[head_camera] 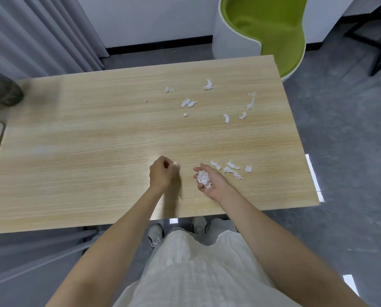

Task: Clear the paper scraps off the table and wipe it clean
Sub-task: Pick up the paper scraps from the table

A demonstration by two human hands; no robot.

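Left hand (163,172) pinching a paper scrap (175,163), right hand (209,183) cupping a scrap wad (203,177), loose scraps (189,103) near right and far across wooden table (85,140), green chair (271,29) beyond.

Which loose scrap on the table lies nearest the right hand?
The long scrap just beyond the right hand; all others lie farther away.

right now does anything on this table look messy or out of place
Yes: torn white paper scraps litter the right half of the table, a far scatter and a near cluster beside the right hand, which cups a wad of scraps. The left hand pinches one small scrap. Nothing looks damaged.
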